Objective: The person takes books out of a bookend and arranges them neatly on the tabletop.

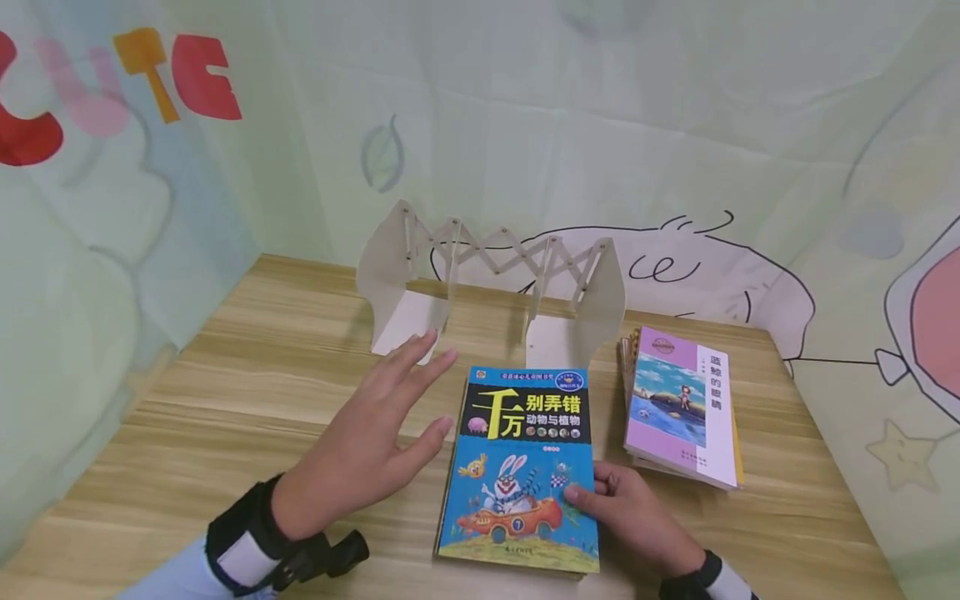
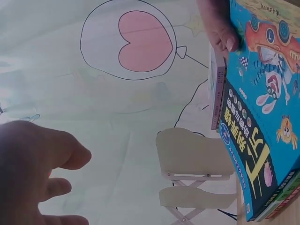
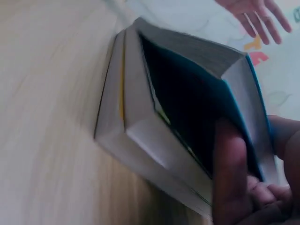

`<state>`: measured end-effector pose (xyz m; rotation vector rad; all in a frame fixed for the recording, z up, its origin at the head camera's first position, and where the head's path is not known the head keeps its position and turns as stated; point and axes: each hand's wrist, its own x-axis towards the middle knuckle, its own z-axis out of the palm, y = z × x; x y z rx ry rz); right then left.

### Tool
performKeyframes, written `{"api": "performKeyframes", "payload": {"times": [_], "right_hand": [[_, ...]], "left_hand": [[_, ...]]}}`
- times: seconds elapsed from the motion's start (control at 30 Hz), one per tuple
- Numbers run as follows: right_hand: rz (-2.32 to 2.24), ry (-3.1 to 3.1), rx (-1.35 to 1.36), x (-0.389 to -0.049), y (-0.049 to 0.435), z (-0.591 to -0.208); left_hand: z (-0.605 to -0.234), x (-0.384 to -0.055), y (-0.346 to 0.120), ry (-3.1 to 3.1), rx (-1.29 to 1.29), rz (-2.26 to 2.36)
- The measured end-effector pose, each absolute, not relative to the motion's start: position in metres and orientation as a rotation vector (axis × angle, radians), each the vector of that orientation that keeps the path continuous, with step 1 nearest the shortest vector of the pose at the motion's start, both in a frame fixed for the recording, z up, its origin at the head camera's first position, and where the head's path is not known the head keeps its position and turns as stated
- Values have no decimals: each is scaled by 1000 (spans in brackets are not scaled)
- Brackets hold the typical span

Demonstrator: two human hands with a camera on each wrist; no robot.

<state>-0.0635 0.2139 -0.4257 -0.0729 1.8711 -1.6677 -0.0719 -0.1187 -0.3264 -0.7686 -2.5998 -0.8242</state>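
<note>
A blue children's book (image 1: 517, 492) with a rabbit in an orange car on its cover tops a stack in front of me. My right hand (image 1: 637, 512) pinches its right edge, thumb on the cover and fingers underneath. In the right wrist view, that edge of the blue book (image 3: 255, 108) is raised, leaving a dark gap above the thick books below (image 3: 154, 140). My left hand (image 1: 360, 446) hovers left of the stack, fingers spread and apart from the book. The left wrist view shows the same left hand (image 2: 42, 164) holding nothing.
Behind the stack stands a white expandable book rack (image 1: 606, 304) with crisscross bars and upright end plates. Another pile of books, topped by a purple and white book (image 1: 678, 408), lies to the right. A printed cloth wall (image 1: 487, 108) borders the wooden table (image 1: 225, 392).
</note>
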Motion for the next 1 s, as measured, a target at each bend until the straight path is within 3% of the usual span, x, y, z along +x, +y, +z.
{"api": "performKeyframes", "payload": {"times": [0.3, 0.57, 1.0], "right_hand": [[-1267, 2321, -80, -64, 217, -426], [-962, 2742, -116, -60, 218, -399], [-870, 3138, -509, -85, 230, -347]], "left_hand": [[-336, -73, -116, -2650, -776, -827], [-338, -75, -113, -2661, -776, -814], [-342, -96, -102, -2708, -646, -612]]}}
